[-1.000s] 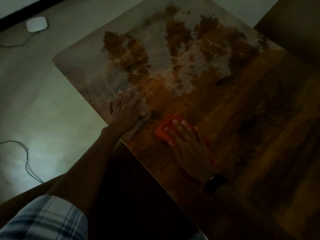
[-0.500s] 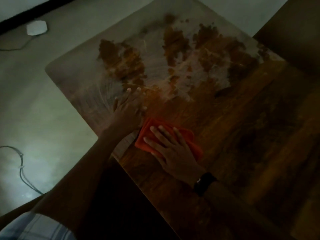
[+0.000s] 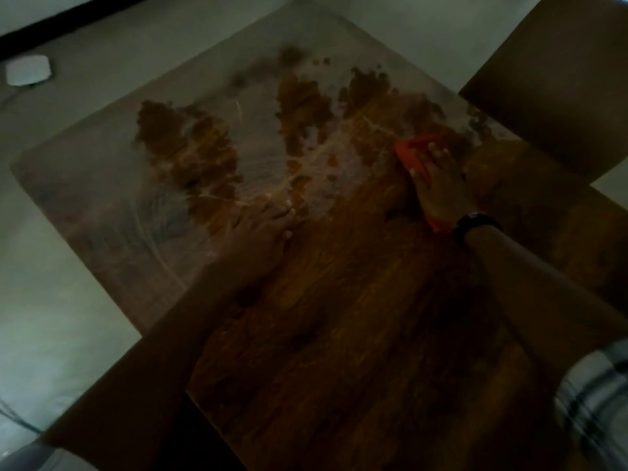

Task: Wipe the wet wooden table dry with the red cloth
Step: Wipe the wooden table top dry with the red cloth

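Observation:
The wooden table [image 3: 356, 334] fills the view, its far half shining with wet film and darker patches. My right hand [image 3: 438, 185] lies flat on the red cloth [image 3: 413, 154], pressing it onto the table's far right part; the cloth shows ahead of my fingers and near my wrist. A dark watch sits on that wrist. My left hand [image 3: 263, 232] rests flat on the table near the middle, fingers together, holding nothing.
A dark wooden chair or panel [image 3: 560, 79] stands past the table's right corner. A small white device [image 3: 29, 69] with a cable lies on the pale floor at top left. Another cable runs along the floor at lower left.
My right hand has swept the red cloth from the near left edge, beside my left hand, across to the far right of the table. The view has shifted; my left hand stays planted.

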The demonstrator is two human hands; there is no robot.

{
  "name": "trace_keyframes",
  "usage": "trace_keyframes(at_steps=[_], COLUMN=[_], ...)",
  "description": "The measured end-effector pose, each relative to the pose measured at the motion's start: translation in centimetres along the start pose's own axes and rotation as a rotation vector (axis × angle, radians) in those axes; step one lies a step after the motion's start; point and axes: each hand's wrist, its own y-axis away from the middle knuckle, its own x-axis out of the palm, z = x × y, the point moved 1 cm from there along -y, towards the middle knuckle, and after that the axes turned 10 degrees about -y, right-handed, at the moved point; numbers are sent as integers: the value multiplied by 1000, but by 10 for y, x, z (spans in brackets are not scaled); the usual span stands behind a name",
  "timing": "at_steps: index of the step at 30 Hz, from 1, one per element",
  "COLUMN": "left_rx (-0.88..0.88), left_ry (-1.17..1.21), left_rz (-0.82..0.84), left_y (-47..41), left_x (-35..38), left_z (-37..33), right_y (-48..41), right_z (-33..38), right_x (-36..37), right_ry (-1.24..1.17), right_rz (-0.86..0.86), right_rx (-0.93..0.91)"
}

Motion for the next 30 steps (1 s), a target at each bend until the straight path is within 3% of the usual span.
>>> trace_keyframes(at_steps=[3,10,14,20,27,30], left_rx=[-40,-125,-171,-165,44,60], left_ry=[12,138,49,-49,24,-29], left_rz=[-20,-84,-84,-95,-141,-123], left_y=[-1,3,-8,-44,-88,-103], left_x=[-1,-12,-19,-26,-19,-18], left_z=[-2,-11,-16,-28,-59,-67], right_y=[5,116,137,41,-82,-74], right_z=[14,81,79,32,-36,-19], right_x=[11,80,87,30,-31,-22], right_ry=[15,145,137,77,3,14], right_rz=[6,56,104,90,-90,-54], right_rx=[-9,-395,-584,-333,115,87])
